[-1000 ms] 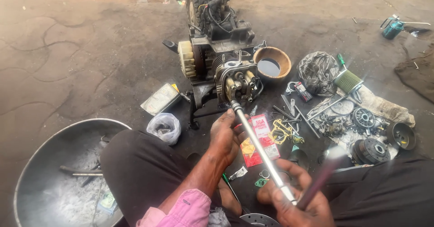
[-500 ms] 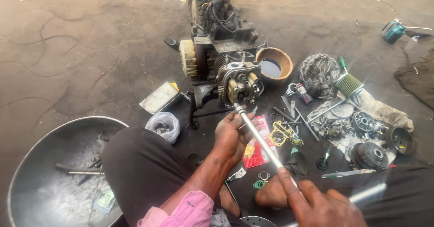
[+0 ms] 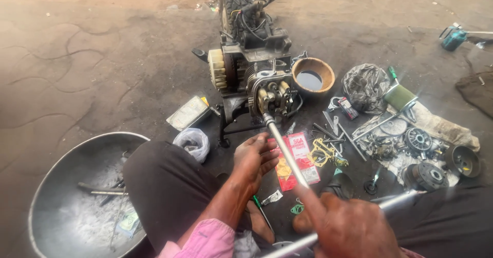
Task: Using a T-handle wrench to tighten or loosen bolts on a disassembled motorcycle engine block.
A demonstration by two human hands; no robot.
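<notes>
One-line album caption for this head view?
Right hand turns a long steel T-handle wrench on a small engine's cylinder head, left hand steadying.

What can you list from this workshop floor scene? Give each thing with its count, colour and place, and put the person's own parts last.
engine: one, dark metal, centre, on a stand.
long socket wrench: one, silver, running from the engine down to the right hand.
wooden bowl: one, brown, right of the engine.
large metal basin: one, grey, bottom left, tools inside.
red packets: two, red, on the ground under the wrench.
plastic bag: one, clear, beside the left knee.
black bag: one, right of the bowl.
engine parts: many, dark, spread at right.
left hand: one, resting beside the wrench shaft.
right hand: one, bottom, gripping the wrench handle.
</notes>
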